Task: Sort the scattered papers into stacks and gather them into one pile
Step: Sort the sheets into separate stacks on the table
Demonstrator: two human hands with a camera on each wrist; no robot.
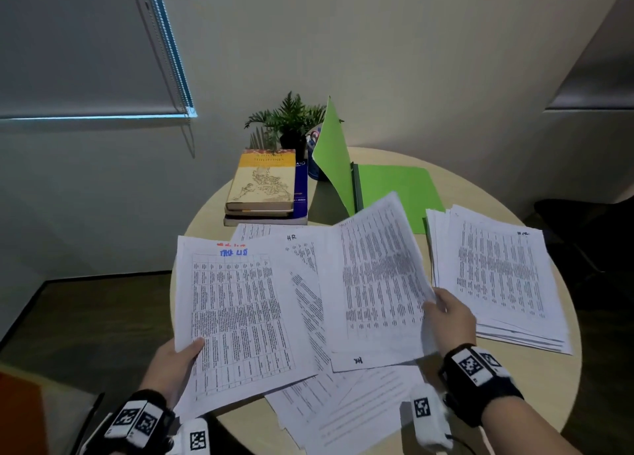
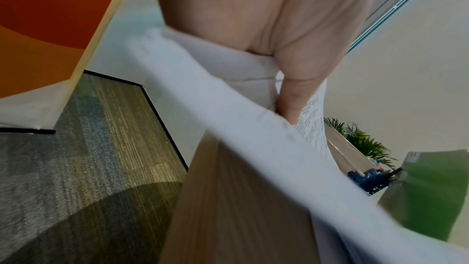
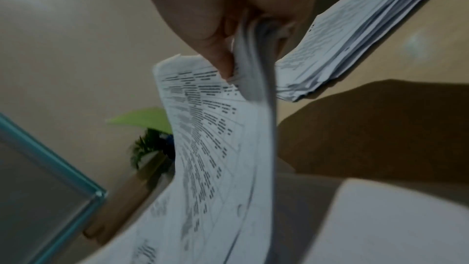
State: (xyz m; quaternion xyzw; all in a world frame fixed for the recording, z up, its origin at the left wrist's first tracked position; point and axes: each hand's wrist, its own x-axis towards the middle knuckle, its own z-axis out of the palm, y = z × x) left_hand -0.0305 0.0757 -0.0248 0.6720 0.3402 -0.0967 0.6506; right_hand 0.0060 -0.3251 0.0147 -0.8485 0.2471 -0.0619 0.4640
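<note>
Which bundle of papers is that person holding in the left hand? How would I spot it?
Start at the round wooden table and go to its near left edge. The left hand grips a paper bundle there by its lower corner. Only its top sheet has blue handwriting above the printed grid.

— What's each hand doing?
— The left hand [image 1: 178,355] grips the lower left corner of a bundle of printed sheets [image 1: 236,321], thumb on top; the right hand [image 1: 449,317] pinches the edge of a second bundle [image 1: 380,283], raised over the loose papers [image 1: 343,406] on the round table [image 1: 535,399].
— And the rest?
— A stack of papers [image 1: 501,276] lies right of the right hand; behind it an open green folder [image 1: 394,187]; books [image 1: 266,189] and a potted plant [image 1: 291,118] stand at the far edge.
</note>
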